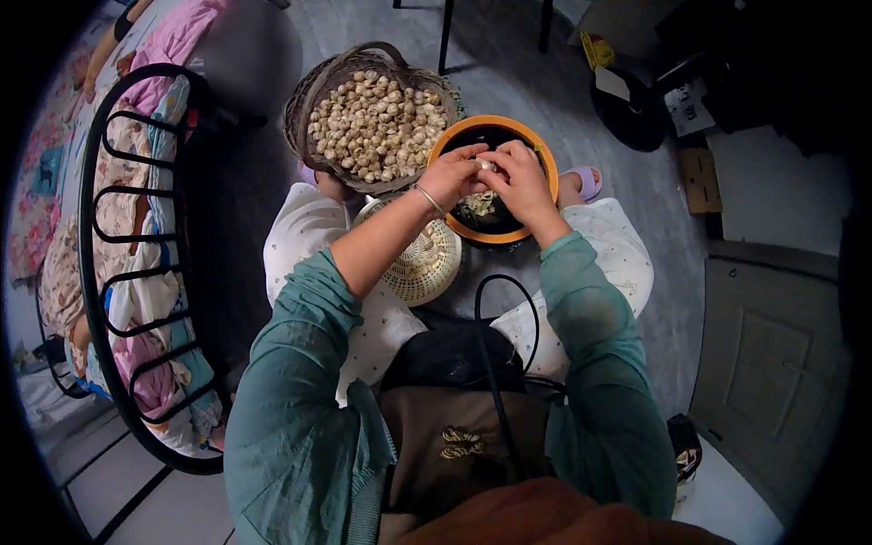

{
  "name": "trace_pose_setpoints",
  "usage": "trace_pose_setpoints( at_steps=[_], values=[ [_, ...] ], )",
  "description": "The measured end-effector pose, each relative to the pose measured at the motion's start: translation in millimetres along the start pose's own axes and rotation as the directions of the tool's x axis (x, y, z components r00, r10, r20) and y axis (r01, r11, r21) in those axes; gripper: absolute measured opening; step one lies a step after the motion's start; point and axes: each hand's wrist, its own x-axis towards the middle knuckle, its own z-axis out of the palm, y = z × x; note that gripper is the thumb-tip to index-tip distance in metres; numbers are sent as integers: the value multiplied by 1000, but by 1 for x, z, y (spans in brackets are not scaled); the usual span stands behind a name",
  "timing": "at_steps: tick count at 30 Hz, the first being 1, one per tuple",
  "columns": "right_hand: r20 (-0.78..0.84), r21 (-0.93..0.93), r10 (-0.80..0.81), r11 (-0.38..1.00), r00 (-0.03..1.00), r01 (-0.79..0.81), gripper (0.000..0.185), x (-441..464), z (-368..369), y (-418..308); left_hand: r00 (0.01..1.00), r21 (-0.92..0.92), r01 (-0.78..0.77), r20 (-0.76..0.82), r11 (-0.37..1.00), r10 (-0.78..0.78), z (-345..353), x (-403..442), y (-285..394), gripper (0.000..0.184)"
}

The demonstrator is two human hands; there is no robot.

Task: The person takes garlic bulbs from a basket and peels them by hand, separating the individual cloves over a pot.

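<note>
Both my hands are together above a dark basin with an orange rim [551, 173]. My left hand [452, 178], with a bangle at the wrist, pinches a small whitish garlic bulb [487, 165]. The fingers of my right hand [520, 184] close on the same garlic from the other side. Pale garlic skins [476, 205] lie inside the basin below. To the left, a brown woven basket [296, 113] holds many garlic bulbs [377, 123]. A cream plastic colander [441, 272] sits under my left forearm, with some pale pieces in it that are partly hidden.
A black metal bed frame [89, 209] with bedding stands at the left, and part of another person's arm [98, 64] shows on it. Dark furniture legs [446, 36] rise behind the basket. At right are a round black object [627, 123], a cardboard box [700, 180] and a door [772, 363].
</note>
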Motion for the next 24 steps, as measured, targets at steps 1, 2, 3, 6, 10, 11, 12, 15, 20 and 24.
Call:
trace_pose_setpoints(
  at_steps=[1,2,3,6,10,11,12,15,20,24],
  values=[
    [97,-57,14,998,995,-8,25,7,-14,-25,1000,-19,-11,6,1000,11,-5,4,-6,45],
    [194,-115,32,993,981,-10,23,10,-21,-39,1000,-38,-22,12,999,23,-6,6,-9,44],
    [193,-114,32,993,981,-10,23,10,-21,-38,1000,-38,-22,12,999,23,-3,4,-7,44],
    [81,-23,-83,996,993,85,23,7,-12,-25,997,-56,-48,-57,997,44,2,-1,-3,37],
    [-94,-49,-101,994,990,96,28,1,6,4,998,-91,-46,-35,995,43,-1,0,-2,28],
    [-73,-17,-13,1000,997,12,28,0,7,3,998,-72,-47,-53,996,43,-1,0,-1,26],
    [-73,-18,-14,1000,997,13,28,0,7,5,998,-72,-47,-53,996,44,0,1,-1,26],
    [84,427,304,849,949,-310,24,-1,9,9,987,74,3,-160,997,9,4,0,4,25],
    [90,311,226,919,970,-243,20,-2,7,7,997,413,-27,-51,910,53,9,-1,9,30],
    [121,526,263,801,957,-286,20,-4,15,12,981,553,-135,-42,822,190,16,-4,13,31]
  ],
)
